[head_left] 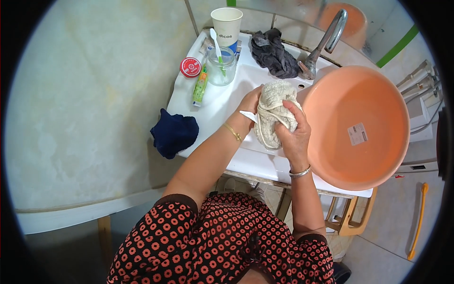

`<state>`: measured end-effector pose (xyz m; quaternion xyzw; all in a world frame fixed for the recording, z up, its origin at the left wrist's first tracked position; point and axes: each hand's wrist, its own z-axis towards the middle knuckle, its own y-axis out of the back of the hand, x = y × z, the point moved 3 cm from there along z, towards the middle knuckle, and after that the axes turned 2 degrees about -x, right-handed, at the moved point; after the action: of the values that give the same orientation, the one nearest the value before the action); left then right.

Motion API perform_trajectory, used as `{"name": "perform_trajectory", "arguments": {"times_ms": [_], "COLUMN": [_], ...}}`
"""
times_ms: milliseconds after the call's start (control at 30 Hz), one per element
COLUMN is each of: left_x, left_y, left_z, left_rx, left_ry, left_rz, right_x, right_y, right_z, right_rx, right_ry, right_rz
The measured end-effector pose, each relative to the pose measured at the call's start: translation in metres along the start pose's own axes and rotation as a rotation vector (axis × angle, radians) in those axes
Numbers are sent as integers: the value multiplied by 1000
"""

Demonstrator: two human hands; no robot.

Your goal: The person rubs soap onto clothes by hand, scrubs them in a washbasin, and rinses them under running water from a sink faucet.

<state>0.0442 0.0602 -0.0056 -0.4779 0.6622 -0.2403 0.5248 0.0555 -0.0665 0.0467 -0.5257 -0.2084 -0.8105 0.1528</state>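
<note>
A cream-coloured terry cloth, bunched and folded over itself, is held above the white sink. My left hand grips its left side, with most of the fingers hidden behind it. A pointed white tag sticks out beside that wrist. From the right, my right hand is closed on the cloth, thumb and fingers pressing into its front folds. Close to the right hand stands a large orange basin, resting on the sink's right side, with a label stuck inside.
A chrome faucet rises at the back, beside a crumpled dark grey cloth. At the left are a paper cup, a glass jar holding a toothbrush, a red lid, a green tube and a navy cloth.
</note>
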Motion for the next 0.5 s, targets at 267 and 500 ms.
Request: {"name": "perform_trajectory", "arguments": {"times_ms": [267,500], "left_x": [15,23], "left_y": [-30,20], "left_z": [-2,13], "left_rx": [137,-238], "left_ry": [-180,-270], "left_rz": [11,43], "right_x": [-14,-91], "right_y": [2,17], "right_z": [44,51], "right_rx": [-321,-345], "right_ry": [207,-45], "right_rz": [-659,-256]}}
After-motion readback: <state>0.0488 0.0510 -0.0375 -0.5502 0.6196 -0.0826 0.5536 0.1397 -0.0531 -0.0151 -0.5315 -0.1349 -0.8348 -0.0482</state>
